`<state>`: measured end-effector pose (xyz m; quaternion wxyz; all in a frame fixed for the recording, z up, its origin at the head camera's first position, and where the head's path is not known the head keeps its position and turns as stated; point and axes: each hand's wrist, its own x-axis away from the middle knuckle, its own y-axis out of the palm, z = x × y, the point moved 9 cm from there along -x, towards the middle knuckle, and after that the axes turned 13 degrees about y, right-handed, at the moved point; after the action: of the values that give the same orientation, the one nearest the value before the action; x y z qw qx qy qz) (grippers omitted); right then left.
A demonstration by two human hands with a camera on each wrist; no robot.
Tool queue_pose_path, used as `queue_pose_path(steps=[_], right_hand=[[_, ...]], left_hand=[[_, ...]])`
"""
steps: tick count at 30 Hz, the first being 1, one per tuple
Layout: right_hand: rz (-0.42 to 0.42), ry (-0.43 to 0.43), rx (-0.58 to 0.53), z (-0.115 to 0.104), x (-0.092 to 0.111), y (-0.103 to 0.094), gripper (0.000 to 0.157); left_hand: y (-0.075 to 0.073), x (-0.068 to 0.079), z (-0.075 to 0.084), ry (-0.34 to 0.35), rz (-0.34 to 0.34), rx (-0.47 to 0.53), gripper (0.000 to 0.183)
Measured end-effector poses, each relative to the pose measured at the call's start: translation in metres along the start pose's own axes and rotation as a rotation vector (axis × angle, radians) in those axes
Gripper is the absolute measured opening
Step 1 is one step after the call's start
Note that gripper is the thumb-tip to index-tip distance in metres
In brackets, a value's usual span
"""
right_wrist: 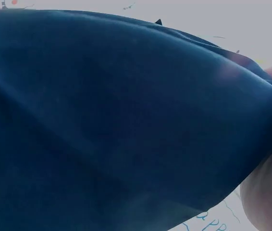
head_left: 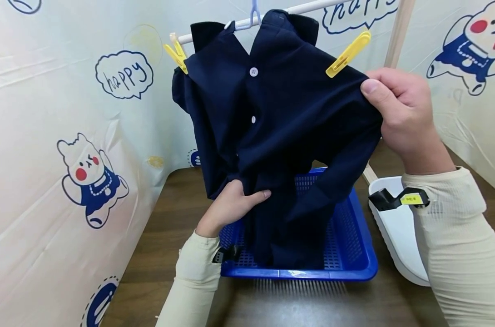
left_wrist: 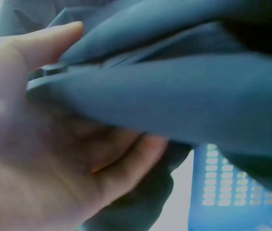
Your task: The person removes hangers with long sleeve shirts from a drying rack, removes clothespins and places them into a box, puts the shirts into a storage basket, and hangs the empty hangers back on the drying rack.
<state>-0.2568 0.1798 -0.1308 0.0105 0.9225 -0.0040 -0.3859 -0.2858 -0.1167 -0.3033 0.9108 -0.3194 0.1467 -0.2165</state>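
A dark navy button-up shirt [head_left: 272, 136] with white buttons hangs on a light blue hanger [head_left: 253, 18] over a white rod. One yellow clothespin [head_left: 348, 54] is clipped near its right-hand shoulder, another clothespin [head_left: 175, 55] at the left-hand shoulder. My right hand [head_left: 403, 104] pinches the right-hand sleeve by its upper edge and holds it out to the side. Lower down, my left hand [head_left: 235, 204] holds the shirt's front, thumb over the cloth and fingers under it. In the left wrist view, those fingers [left_wrist: 126, 168] bend beneath a fold of the fabric.
Below the shirt, a blue perforated basket [head_left: 362, 245] stands on the brown wooden table [head_left: 157, 254]. A white tray-like object [head_left: 398, 236] lies right of it, partly behind my right forearm. A wooden post [head_left: 396, 36] rises at the right. Printed cloth [head_left: 80, 104] hangs around the table.
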Motion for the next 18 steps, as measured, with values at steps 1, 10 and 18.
queue_pose_path(steps=[1,10,18], right_hand=[[0.006,0.0,0.001,0.001,0.001,-0.001,0.023],[0.082,0.019,-0.02,0.009,0.007,-0.013,0.024],[0.089,0.03,-0.068,0.014,0.012,-0.022,0.025]], left_hand=[[0.0,0.001,-0.001,-0.009,-0.017,-0.02,0.047],[-0.001,0.015,-0.008,-0.059,-0.195,-0.153,0.048],[-0.002,0.034,-0.018,0.056,-0.313,-0.224,0.037]])
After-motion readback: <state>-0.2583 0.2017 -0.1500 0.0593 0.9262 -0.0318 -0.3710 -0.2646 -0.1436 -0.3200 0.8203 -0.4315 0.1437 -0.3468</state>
